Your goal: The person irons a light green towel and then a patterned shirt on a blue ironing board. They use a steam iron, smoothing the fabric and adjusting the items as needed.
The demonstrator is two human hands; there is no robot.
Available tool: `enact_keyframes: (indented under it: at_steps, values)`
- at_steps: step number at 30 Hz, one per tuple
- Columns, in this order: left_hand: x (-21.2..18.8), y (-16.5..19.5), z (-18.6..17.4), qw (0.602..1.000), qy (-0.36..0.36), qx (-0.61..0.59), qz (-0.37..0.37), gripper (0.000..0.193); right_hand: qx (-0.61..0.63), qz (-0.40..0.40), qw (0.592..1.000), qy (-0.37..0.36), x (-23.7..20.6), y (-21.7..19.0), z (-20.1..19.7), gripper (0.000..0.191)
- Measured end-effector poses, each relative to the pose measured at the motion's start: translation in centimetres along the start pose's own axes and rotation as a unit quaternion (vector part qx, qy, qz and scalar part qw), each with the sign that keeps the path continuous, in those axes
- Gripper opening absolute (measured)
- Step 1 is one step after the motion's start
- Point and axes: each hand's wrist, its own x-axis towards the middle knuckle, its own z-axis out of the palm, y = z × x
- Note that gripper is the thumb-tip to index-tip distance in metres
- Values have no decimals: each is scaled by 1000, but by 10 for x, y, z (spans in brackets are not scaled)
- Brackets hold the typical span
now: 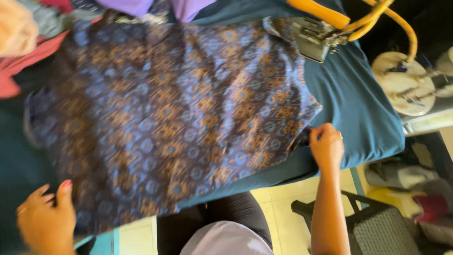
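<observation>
A dark blue cloth with an orange and light-blue round pattern lies spread over a table covered in teal fabric. My right hand pinches the cloth's right corner near the table's front edge. My left hand grips the cloth's lower left edge, thumb on top. The cloth hangs a little over the front edge between my hands.
A steam iron with orange hoses rests at the back right of the table. Heaped clothes lie at the back left. A round pale stand sits to the right, a dark chair below.
</observation>
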Motion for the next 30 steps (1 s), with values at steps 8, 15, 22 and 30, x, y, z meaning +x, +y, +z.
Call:
enact_keyframes:
  at_steps: [8, 15, 22, 30]
  values:
    - [-14, 61, -32, 986, -112, 47, -114, 63, 69, -105, 992, 1, 8, 12, 11, 50]
    - [-9, 27, -34, 991, -101, -33, -87, 51, 348, 84, 922, -147, 23, 81, -47, 20]
    - [-24, 27, -48, 985, -93, -81, -120, 53, 224, 24, 962, -152, -20, 101, -59, 50]
    - [-39, 38, -67, 899, -209, -334, -191, 72, 77, -265, 960, 42, 6, 77, -11, 33]
